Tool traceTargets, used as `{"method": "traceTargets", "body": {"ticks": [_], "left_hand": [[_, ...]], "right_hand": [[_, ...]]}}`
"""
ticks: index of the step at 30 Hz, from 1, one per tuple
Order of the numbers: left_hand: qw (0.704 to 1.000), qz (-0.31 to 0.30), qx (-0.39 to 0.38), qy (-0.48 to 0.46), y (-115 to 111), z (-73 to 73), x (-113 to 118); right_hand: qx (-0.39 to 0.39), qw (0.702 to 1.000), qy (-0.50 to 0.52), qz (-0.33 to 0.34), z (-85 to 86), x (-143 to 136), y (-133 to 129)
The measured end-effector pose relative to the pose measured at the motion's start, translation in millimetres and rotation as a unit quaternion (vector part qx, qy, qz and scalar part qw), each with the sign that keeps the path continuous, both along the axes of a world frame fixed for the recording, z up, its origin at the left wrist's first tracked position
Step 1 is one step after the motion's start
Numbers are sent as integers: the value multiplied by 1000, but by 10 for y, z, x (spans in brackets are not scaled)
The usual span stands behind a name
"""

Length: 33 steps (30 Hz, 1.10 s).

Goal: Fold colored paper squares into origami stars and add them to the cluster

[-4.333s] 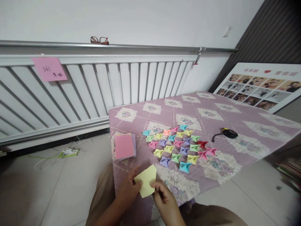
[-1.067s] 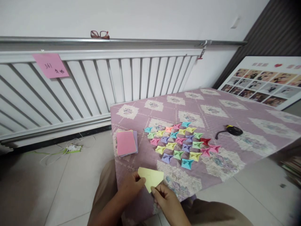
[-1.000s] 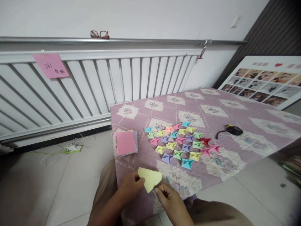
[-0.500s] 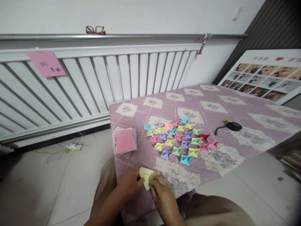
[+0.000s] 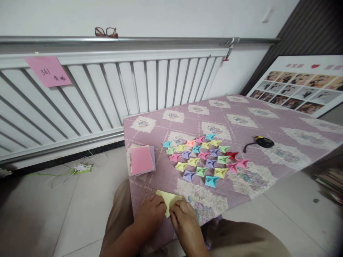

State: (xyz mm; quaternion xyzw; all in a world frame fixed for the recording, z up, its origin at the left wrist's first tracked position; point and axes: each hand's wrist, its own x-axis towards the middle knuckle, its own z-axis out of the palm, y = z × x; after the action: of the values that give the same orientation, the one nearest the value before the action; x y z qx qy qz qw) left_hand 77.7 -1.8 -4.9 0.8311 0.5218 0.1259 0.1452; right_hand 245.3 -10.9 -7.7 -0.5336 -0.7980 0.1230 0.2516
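Note:
A partly folded yellow paper lies at the near edge of the table, between my two hands. My left hand is closed on its left side, fingertips pressed on the paper. My right hand pinches its right side with thumb and fingers. Beyond them, several small folded paper pieces in blue, pink, yellow, green, purple and red stand in rows. To the left sits a stack of square paper sheets, pink on top, with a purple edge showing.
A black and yellow object with a strap lies on the patterned tablecloth at the right. Behind the table is a white radiator; glasses rest on its pipe. A power strip lies on the floor at the left.
My left hand has shifted over the paper's lower left side, its fingers now lying nearer my right hand. The paper's upper left part looks wider. The camera view has moved slightly.

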Motion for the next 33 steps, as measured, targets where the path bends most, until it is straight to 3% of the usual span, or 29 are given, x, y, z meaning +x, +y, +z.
{"method": "traceTargets", "body": {"ticks": [6, 14, 27, 33], "left_hand": [[1000, -13, 7, 1, -19, -31, 14], [996, 65, -1, -67, 70, 88, -13], [996, -22, -81, -21, 366, 250, -124], [996, -25, -72, -46, 405, 214, -121]], "right_hand": [[-3, 1000, -14, -15, -8, 32, 23], [14, 997, -40, -63, -20, 94, 187], [-83, 994, -58, -47, 104, 55, 312], [-79, 995, -47, -49, 73, 57, 320]]}}
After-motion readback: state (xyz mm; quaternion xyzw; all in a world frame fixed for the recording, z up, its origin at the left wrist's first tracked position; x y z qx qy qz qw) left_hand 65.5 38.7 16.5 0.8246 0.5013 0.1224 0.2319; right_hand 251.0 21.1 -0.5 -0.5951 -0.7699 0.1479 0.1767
